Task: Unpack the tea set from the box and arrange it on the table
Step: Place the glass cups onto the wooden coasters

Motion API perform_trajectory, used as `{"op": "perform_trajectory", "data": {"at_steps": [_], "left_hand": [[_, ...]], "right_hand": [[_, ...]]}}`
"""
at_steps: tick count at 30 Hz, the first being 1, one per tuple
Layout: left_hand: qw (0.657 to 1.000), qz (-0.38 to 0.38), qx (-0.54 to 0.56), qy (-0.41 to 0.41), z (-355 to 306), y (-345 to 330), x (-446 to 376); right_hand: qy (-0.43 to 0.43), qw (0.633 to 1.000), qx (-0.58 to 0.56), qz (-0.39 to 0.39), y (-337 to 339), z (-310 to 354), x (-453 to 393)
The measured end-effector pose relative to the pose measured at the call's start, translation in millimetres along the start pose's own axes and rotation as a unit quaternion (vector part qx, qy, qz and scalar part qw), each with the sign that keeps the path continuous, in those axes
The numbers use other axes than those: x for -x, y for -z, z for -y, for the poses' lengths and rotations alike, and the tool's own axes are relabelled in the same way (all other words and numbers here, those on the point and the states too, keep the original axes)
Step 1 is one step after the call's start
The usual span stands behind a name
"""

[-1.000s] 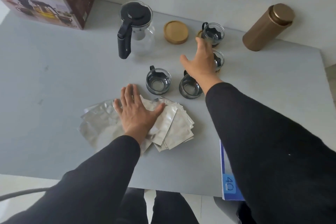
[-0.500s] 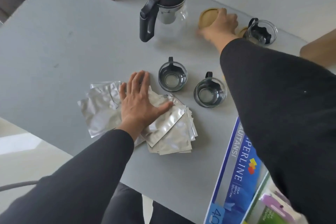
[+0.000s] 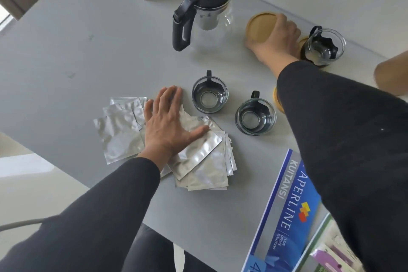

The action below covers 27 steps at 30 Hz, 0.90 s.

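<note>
wooden coaster [image 3: 259, 25] sits under the right hand [image 3: 274, 41], its grip curled around the coaster's rim.

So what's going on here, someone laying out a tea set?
Yes. A person is arranging a tea set on a grey table. The right hand holds a round bamboo coaster beside the glass teapot with a black lid and handle. The left hand lies flat on a pile of silver foil sachets. Two small glass cups with black handles stand in the middle without coasters, and a third cup already sits on one.
</note>
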<state>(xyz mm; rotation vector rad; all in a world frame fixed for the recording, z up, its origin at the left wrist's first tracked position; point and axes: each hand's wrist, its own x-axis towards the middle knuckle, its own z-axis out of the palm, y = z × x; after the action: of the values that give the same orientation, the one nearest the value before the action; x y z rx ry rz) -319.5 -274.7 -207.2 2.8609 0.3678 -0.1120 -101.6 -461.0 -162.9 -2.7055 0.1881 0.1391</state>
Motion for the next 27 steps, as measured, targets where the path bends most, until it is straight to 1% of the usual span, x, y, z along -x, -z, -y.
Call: {"op": "perform_trajectory", "data": {"at_steps": [4,8,10,14,20,27], "left_hand": [[1.000,0.004,-0.003,-0.004,0,1,1],[1.000,0.001,-0.003,-0.005,0,1,2],[1.000,-0.002,-0.002,-0.007,0,0,2],[1.000,-0.004,-0.003,-0.009,2,-1,2],[1.000,-0.007,-0.004,-0.010,3,-3,1],[1.000,-0.014,0.007,-0.008,3,-4,1]], "right_hand": [[0.069,0.998,0.006,-0.013,3,-7,22],[0.091,0.995,0.041,0.021,1,-5,42],[0.092,0.994,0.037,0.046,-4,-3,49],[0.081,0.993,0.052,0.069,-10,0,56],[0.078,0.988,0.109,0.079,-12,4,57],[0.074,0.984,0.133,0.095,-11,6,61]]}}
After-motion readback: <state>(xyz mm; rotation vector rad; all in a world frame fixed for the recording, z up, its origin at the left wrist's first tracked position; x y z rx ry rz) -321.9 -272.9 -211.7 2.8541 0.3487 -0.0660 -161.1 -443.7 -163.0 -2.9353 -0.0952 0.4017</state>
